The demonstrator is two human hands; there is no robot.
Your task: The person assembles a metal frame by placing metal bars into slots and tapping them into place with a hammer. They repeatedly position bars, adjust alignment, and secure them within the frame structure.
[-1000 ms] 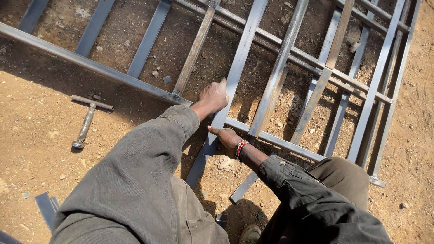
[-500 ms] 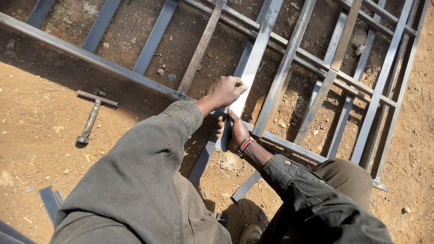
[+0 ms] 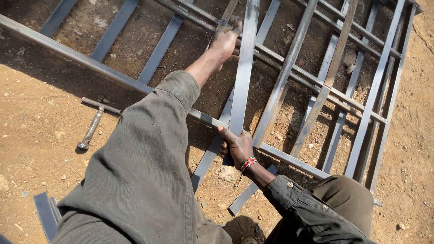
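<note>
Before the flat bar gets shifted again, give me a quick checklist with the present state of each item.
1. Left hand on far end of flat bar: ok.
2. Right hand on near end: ok.
3. Bar lies across the frame rail: ok.
4. Hammer lies apart from both hands: ok.
5. Bar square to the rail: not ok, slightly slanted.
6. Bar loose or welded: cannot tell.
</note>
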